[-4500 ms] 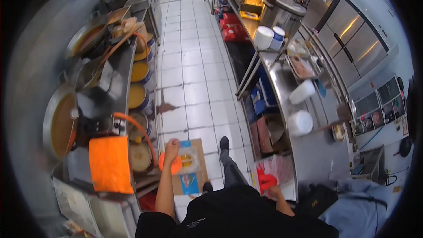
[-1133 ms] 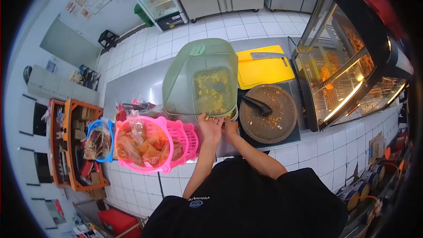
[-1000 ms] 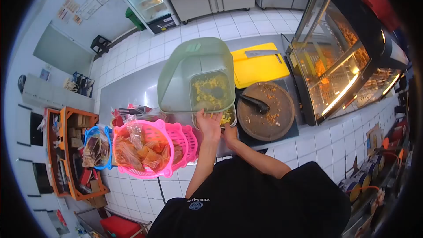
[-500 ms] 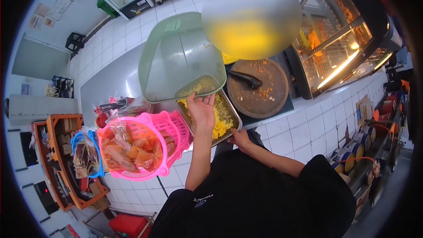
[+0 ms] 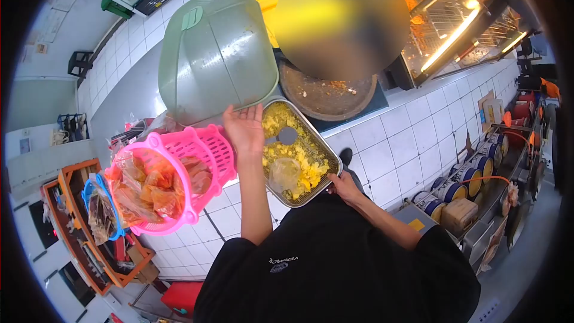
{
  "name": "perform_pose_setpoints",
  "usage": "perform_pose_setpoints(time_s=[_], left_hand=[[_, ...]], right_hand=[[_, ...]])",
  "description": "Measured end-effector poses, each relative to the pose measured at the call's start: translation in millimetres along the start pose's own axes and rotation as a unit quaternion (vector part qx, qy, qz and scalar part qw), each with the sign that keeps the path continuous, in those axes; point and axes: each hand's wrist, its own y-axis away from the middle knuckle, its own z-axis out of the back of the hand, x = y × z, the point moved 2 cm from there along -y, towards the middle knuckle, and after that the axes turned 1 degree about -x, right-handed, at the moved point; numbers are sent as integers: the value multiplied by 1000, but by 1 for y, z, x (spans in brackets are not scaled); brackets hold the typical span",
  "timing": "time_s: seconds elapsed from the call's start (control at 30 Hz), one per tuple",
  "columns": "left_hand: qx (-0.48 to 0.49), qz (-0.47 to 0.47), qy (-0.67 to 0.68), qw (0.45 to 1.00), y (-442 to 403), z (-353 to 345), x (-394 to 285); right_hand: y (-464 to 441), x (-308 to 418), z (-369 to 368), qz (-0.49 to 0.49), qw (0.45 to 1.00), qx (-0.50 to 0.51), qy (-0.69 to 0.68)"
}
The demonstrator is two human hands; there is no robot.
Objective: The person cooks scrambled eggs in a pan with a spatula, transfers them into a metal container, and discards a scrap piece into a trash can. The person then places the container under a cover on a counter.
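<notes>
My left hand (image 5: 245, 131) is palm up with its fingers stretched out, fingertips at the near rim of a translucent green cover (image 5: 218, 54). The cover lies domed side up, left of a metal tray (image 5: 327, 149). My right hand (image 5: 345, 188) grips that tray at its near right corner. Crumbly yellow food (image 5: 311, 170) is spread in the tray. A clear plastic bag (image 5: 285, 173) and a grey round-ended utensil (image 5: 287, 136) lie on the food. Just left of my left hand stands a pink basket (image 5: 188, 206) with bagged orange-brown food in it.
Behind the tray is a round stone mortar (image 5: 326, 104), partly covered by a blurred oval. A lit glass display case (image 5: 454, 30) stands at the far right. A blue basket (image 5: 98, 203) adjoins the pink one, and several cans (image 5: 472, 173) line a shelf at right.
The green cover has moved left off the tray, and my left hand has moved left with it. More of the yellow food, the bag and the utensil now show. My view has shifted.
</notes>
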Motion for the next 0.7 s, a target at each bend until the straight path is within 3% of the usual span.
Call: perform_pose_setpoints(time_s=[0.2, 0.5, 0.6, 0.63, 0.67, 0.7], left_hand=[[15, -11, -23, 1000, -4, 17, 1], [34, 3, -49, 998, -50, 75, 27], [10, 53, -46, 997, -73, 99, 30], [40, -10, -62, 997, -50, 87, 44], [52, 47, -51, 996, -74, 101, 32], [-12, 31, -135, 990, -63, 103, 32]], right_hand=[[31, -31, 56, 39, 998, 2, 41], [110, -73, 166, 75, 992, -24, -104], [151, -78, 201, 68, 989, -80, -107], [147, -101, 215, 85, 984, -98, -119], [151, -94, 219, 102, 980, -113, -131], [156, -98, 228, 88, 977, -144, -130]])
